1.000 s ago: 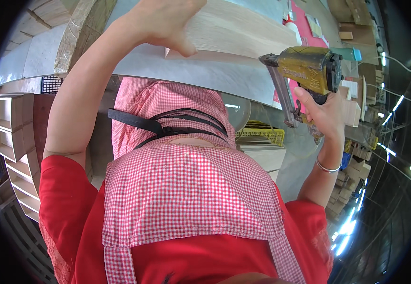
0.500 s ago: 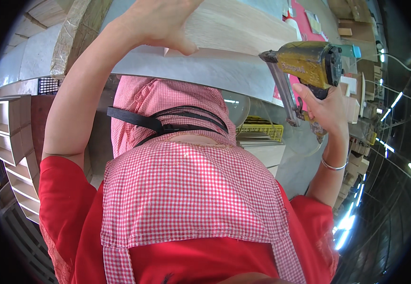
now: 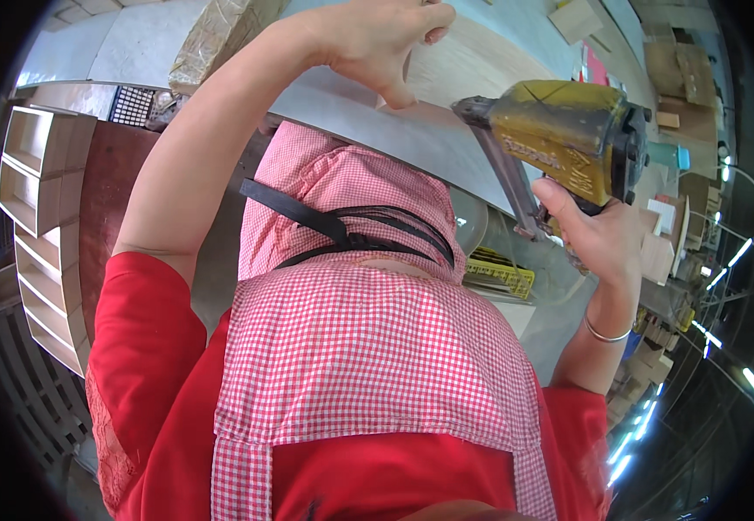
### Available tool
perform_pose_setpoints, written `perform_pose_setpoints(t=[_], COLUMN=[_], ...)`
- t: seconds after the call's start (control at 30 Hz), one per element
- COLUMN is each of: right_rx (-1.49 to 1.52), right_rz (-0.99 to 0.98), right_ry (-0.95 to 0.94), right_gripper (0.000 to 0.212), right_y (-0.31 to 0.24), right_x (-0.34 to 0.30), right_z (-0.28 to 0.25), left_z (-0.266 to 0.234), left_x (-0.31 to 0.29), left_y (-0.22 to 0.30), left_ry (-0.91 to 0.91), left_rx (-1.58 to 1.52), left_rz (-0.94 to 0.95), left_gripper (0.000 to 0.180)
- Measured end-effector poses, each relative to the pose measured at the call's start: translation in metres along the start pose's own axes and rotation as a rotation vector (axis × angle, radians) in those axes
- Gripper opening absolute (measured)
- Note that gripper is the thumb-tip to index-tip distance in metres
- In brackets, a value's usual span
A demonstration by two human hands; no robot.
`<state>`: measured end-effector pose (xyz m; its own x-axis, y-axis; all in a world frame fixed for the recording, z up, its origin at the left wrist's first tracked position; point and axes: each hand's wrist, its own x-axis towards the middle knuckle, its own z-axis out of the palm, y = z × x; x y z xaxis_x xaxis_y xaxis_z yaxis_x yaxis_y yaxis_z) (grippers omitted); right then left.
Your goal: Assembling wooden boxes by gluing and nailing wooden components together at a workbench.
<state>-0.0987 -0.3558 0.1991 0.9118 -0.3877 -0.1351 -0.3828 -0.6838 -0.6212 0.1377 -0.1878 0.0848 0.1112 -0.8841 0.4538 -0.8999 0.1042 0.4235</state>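
Observation:
My left hand is at the near end of a pale wooden board, which lies on the grey worktop. Its thumb lies along the near edge and its fingers are bent at the far side, so the board's end sits between them; part of the grip is cut off by the upper edge. In my right hand is a yellow and black nail gun, with fingers wrapped round its handle. The gun's nose points left, close above the board's near edge, not far from my left thumb. Whether it touches the wood I cannot tell.
A tape-wrapped block stands on the worktop at left. Open wooden boxes are stacked at far left. Below the worktop's right part is a yellow crate. Loose wood pieces lie at the far right.
The whole view has shifted, so the scene sits further right. The nail gun looks larger and its nose is nearer to my left hand. My left fingers look more bent.

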Motion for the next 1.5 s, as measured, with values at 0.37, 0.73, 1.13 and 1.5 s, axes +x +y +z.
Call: perform_pose_setpoints(t=[0.37,0.73,1.13,1.5], right_rx=[-0.005,-0.077,0.138,0.059], right_rz=[-0.001,0.013,0.004,0.192], right_ry=[-0.035,-0.149,0.000,0.224], right_gripper=[0.034,0.041,0.029,0.033], right_y=[-0.008,-0.021,0.010,0.084], right_x=[0.012,0.017,-0.021,-0.055], right_z=[0.010,0.003,-0.002,-0.040], left_z=[-0.015,0.020,0.028,0.087], left_x=[0.016,0.004,-0.116,-0.044], left_y=[0.008,-0.016,0.123,0.090], left_ry=[-0.204,-0.077,0.411,0.383], left_rx=[-0.170,-0.062,0.249,-0.335], left_rz=[-0.234,-0.144,-0.662,-0.343], left_gripper=[0.063,0.069,0.108,0.041])
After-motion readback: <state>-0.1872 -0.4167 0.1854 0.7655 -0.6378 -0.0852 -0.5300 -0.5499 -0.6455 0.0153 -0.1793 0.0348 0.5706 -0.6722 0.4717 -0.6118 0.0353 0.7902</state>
